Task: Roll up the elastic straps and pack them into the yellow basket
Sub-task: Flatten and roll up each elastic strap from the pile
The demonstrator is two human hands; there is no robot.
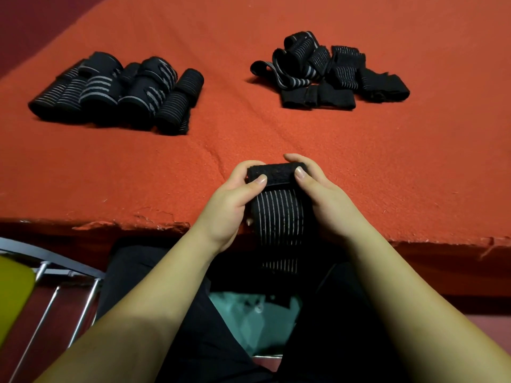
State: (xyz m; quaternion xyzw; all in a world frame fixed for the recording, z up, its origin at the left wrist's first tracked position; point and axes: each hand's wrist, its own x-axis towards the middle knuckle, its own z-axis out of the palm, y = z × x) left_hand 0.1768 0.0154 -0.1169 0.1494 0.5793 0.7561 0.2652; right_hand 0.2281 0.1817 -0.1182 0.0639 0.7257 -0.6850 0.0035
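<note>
Seen from the head camera, both hands meet at the near edge of the bench (276, 128), which is covered in an orange-red cloth. The left hand (232, 203) and the right hand (326, 200) are clamped on one strap (278, 214), black with thin pale stripes running along it. Each thumb presses on top of the rolled part at the strap's far end, and the fingers curl round behind it, one hand at each end of the roll. The unrolled length of the strap runs toward the person, drops over the bench edge and hangs down between the forearms. On the far left of the bench lies a pile of rolled straps (116, 92), packed side by side and touching. On the far right lies a looser heap of straps (329, 70), some folded flat, one with its end trailing out to the left. The two heaps are well apart from each other and from the hands. At the left edge of the view, below bench level, a yellow shape (13, 294) shows beside a metal frame (63, 275); whether it is the basket cannot be told. Below the hands lie dark trousers (193, 327) and a pale green bag (257, 322)
</note>
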